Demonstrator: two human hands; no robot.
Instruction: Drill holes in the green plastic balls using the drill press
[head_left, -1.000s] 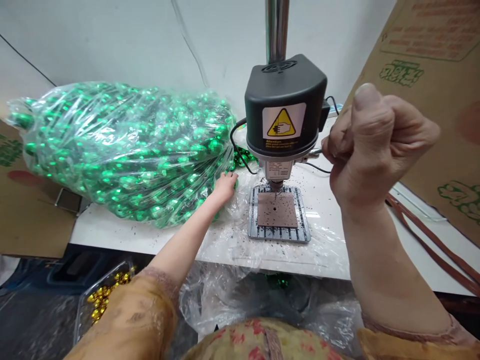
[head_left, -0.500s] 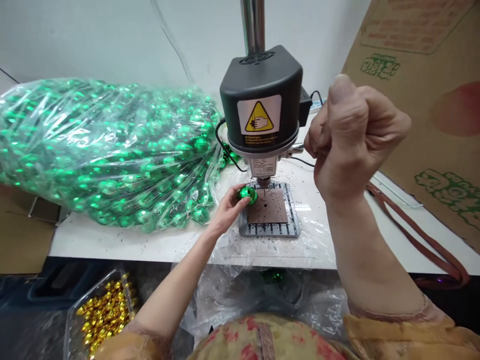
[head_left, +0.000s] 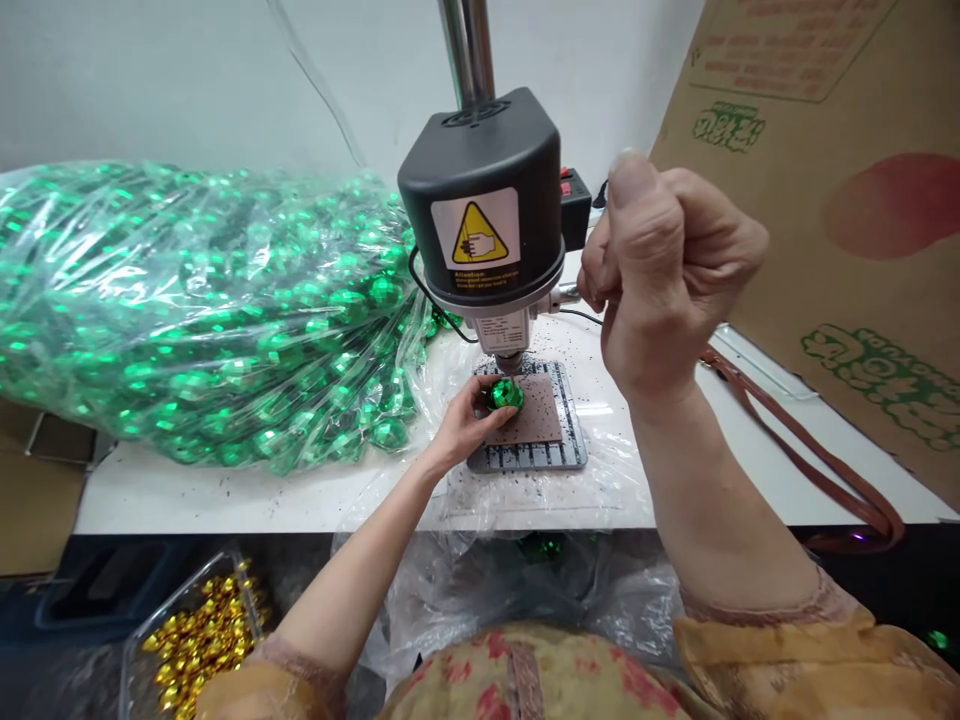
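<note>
One faceted green ball sits just below the middle of the frame, pinched between the thumb and fingers of the left hand. From the palm the ball lies toward the upper right, at the fingertips, and this hand is the nearer by far; its forearm slants up from the bottom left. What seems to matter most is the line between ball and drill chuck: in this view the chuck stands directly above the ball, very near it, and whether the bit touches it cannot be made out. Being round, the ball shows no long axis and points no clear way; any hole in it is too small to tell. It overlaps the upper left part of a brown board on the slotted grey base, though whether it rests there or hangs just over it is unclear. Right of centre, well apart from the ball, the right hand is a fist, its grip curled tight at the outer end of the silver lever, the part inside hidden. A clear bag of green balls fills the left of the bench.
</note>
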